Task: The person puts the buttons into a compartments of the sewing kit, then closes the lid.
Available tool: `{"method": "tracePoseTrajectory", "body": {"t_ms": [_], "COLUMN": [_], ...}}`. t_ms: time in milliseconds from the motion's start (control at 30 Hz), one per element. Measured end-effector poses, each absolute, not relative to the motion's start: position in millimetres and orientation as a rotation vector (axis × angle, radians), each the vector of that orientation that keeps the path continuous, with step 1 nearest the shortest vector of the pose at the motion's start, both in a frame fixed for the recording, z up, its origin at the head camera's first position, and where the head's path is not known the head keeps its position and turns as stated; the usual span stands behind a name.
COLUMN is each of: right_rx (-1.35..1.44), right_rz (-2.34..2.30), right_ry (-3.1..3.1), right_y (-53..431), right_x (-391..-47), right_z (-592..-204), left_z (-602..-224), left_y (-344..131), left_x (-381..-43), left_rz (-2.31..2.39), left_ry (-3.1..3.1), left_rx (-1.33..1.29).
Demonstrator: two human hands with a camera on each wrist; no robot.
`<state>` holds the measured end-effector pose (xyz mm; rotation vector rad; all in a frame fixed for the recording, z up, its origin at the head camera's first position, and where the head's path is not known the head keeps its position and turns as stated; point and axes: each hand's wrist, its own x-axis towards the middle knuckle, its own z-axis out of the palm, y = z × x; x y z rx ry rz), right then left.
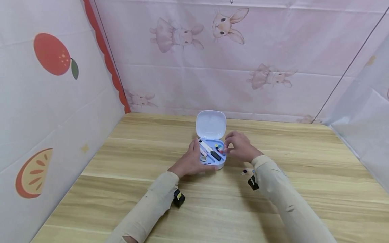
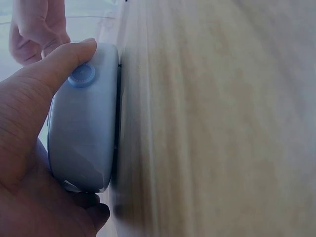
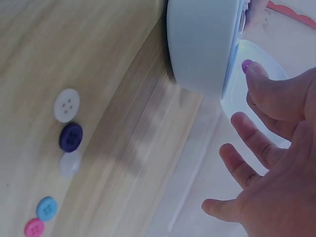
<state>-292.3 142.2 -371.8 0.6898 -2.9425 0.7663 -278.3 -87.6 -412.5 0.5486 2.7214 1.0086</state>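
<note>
My left hand (image 1: 191, 162) grips the near left side of a small white box (image 2: 84, 128), its thumb lying by the blue round catch (image 2: 82, 75). The box's lid (image 1: 210, 125) stands raised at the back. Inside, a blue tray holds a white tool with a black end (image 1: 215, 155), a small silvery round item (image 1: 203, 158) and several coloured buttons (image 1: 217, 147). My right hand (image 1: 241, 147) is over the tray's right edge. In the right wrist view it pinches a purple button (image 3: 246, 66) between thumb and finger, its other fingers spread.
On the wooden table right of the box lie a white button (image 3: 66, 105), a dark blue button (image 3: 71, 137), a translucent button (image 3: 70, 164), a light blue button (image 3: 47, 209) and a pink button (image 3: 34, 227). A rabbit-print curtain (image 1: 194, 87) hangs behind the table.
</note>
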Motion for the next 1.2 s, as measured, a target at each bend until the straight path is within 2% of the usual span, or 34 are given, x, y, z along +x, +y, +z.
{"method": "tracePoseTrajectory", "body": {"t_ms": [1200], "right_rx": [0.549], "right_rz": [0.635], "right_ry": [-3.013], "right_y": [126], "right_x": [-294], "right_z": [-373], "left_z": [-411], "left_y": [-88], "left_x": [-280], "left_rz": [1.003], "left_ry": [2.730], "left_rx": [0.566]}}
